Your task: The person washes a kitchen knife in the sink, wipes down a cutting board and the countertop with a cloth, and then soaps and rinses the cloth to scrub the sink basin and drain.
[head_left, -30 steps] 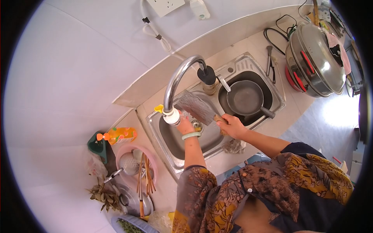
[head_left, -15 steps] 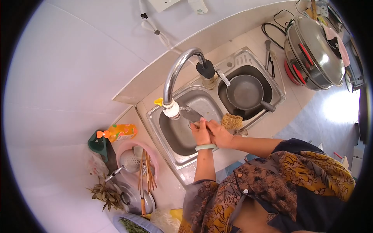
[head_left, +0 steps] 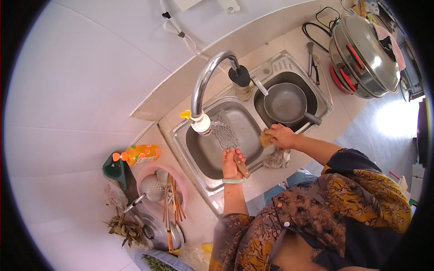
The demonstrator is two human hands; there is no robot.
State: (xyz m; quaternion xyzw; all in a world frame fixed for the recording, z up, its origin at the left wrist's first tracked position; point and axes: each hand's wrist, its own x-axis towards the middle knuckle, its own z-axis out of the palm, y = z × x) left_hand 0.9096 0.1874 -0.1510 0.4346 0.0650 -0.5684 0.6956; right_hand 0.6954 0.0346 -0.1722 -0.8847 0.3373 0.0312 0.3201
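Observation:
My left hand (head_left: 232,163) is closed around the wooden handle (head_left: 242,168) of a kitchen knife in the left sink basin. Its broad blade (head_left: 224,132) points toward the faucet, under running water that blurs its outline. My right hand (head_left: 284,136) has its fingers closed on a brown, rough scrubbing sponge (head_left: 266,138) at the divider between the basins. Just below that hand, a crumpled clear plastic bag (head_left: 276,158) lies on the sink's front edge. The curved chrome faucet (head_left: 202,86) has a white nozzle (head_left: 200,124) above the left basin (head_left: 199,156).
A grey frying pan (head_left: 285,105) sits in the right basin. Left of the sink, a pink basin (head_left: 141,177) holds a skimmer (head_left: 153,188) and chopsticks (head_left: 174,198), near an orange pouch (head_left: 143,154). A large lidded steamer pot (head_left: 368,54) stands at the right.
My right hand has left my left hand and moved right onto the sponge. My left hand still holds the knife, slightly lower, and its blade has turned so its broad face shows under the water.

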